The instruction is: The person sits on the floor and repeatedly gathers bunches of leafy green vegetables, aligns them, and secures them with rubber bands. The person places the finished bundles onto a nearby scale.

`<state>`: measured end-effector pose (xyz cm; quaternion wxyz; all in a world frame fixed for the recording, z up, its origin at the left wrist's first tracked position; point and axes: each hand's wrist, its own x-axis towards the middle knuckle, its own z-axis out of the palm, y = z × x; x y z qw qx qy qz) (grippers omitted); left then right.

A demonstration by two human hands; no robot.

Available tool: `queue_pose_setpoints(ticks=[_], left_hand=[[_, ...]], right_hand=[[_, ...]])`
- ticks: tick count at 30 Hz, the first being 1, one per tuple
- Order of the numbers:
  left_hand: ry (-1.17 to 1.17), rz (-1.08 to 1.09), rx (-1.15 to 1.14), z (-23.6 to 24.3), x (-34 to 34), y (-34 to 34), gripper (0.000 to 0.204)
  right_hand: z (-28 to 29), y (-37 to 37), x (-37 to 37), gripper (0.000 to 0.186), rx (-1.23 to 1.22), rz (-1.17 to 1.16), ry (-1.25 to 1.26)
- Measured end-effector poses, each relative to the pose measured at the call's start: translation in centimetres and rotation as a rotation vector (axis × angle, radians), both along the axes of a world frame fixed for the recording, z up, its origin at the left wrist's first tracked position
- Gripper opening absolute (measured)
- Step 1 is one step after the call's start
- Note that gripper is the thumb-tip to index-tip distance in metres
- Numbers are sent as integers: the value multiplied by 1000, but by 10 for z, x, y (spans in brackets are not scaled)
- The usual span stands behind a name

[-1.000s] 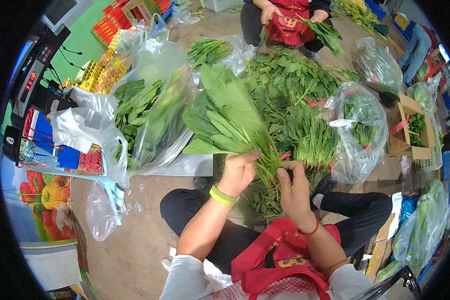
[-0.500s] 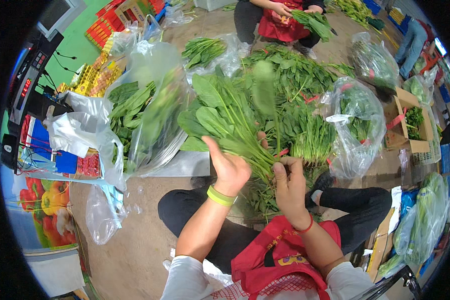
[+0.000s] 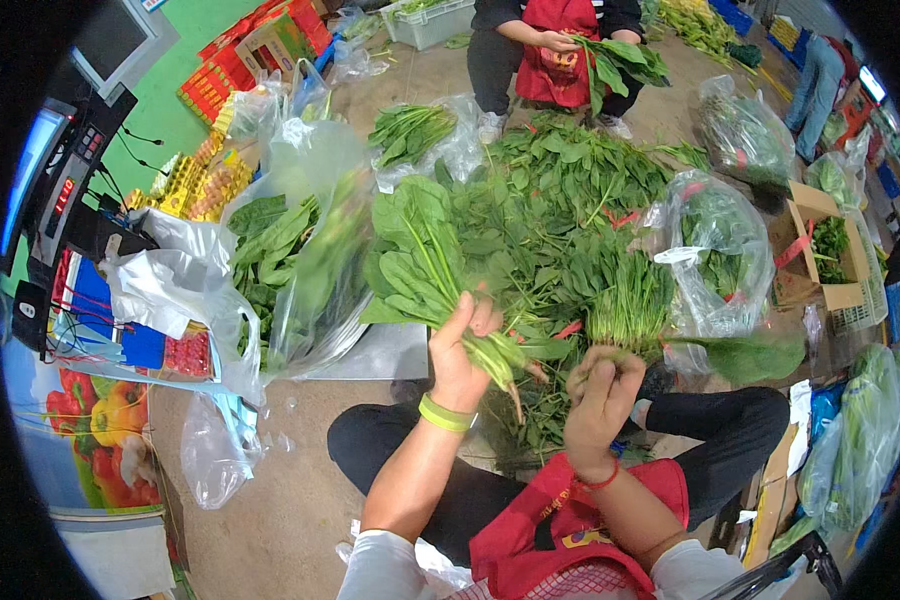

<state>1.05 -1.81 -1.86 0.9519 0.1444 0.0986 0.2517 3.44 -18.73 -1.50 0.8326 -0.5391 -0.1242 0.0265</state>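
My left hand point(image 3: 457, 358) is wrapped round the stems of a bunch of spinach point(image 3: 417, 260), whose leaves fan up and away while the root ends poke out below my fingers. To its right, my right hand point(image 3: 603, 395) is closed in a pinch. A single broad spinach leaf point(image 3: 755, 357) sticks out rightward from behind those fingers; its stem runs into the pinch, partly hidden. Beyond both hands spreads a heap of loose greens point(image 3: 540, 240), with upright thin stems point(image 3: 628, 305) at its near right side.
At left, a plastic bag of leafy greens point(image 3: 270, 250) stands beside a digital scale point(image 3: 65, 195). Bagged greens point(image 3: 715, 260) and a cardboard box point(image 3: 842, 255) are at right. Across the heap, a person in a red apron point(image 3: 555, 60) holds leafy greens. Egg trays point(image 3: 195, 185) sit at far left.
My left hand has gone from spread palm to a grip round the spinach stems. My right hand has drawn slightly down, and a blurred upright leaf now points rightward from it.
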Motion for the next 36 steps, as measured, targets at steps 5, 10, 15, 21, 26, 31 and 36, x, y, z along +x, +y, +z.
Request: queue_pose_setpoints(ticks=[5,10,15,21,26,31,36], left_hand=[[-121,-35,56,2,-13,3,41],[43,-51,185,11,-14,-4,45],[335,68,499,10,1,-24,26],[608,115,864,-25,16,-41,35],[625,-78,944,-36,7,-23,80],[402,-27,541,0,-14,-25,97],[314,-124,301,-11,-18,-23,89]], right_hand=[[-12,-11,69,30,-805,279,-150],[3,-13,55,41,-775,303,-329],[20,7,7,77,-834,425,-539],[-21,25,7,65,-1109,357,-537],[-45,14,31,42,-628,693,28],[2,-2,51,23,-218,1059,461],[-4,-4,53,34,-142,1108,432]])
